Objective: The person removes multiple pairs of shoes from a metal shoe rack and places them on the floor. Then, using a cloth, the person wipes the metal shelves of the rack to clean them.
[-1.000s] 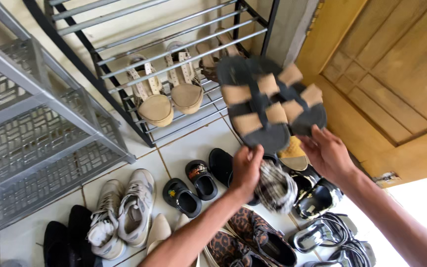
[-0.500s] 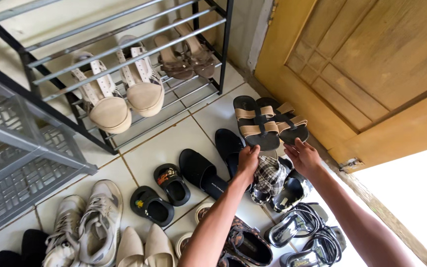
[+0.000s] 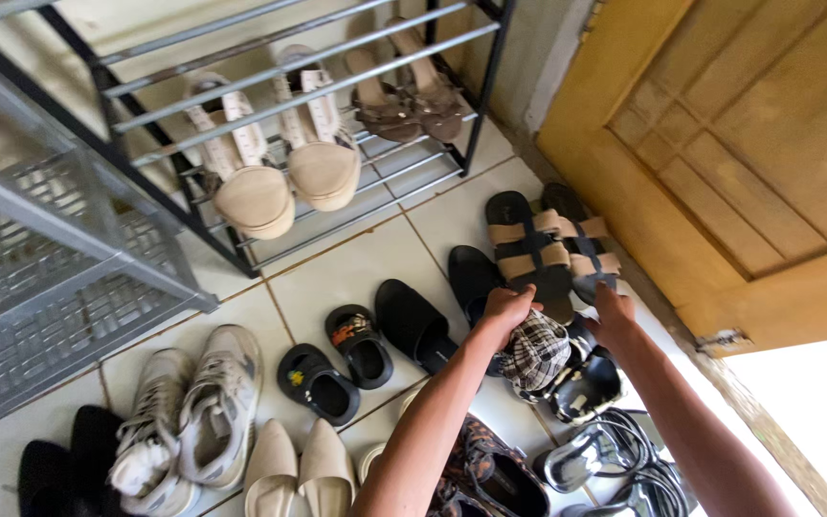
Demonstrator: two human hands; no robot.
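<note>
Sandals (image 3: 546, 251), black with tan straps, lie as a pair on the floor tiles (image 3: 356, 268) near the yellow door (image 3: 720, 144). The left hand (image 3: 507, 311) and right hand (image 3: 613, 313) each grasp one sandal's near end, above a checkered slipper (image 3: 535, 352).

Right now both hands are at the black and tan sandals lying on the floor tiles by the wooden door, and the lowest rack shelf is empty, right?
Not quite. The rack holds beige shoes and brown sandals, per the head view. The left hand and right hand are at the black and tan sandals on the floor.
</note>
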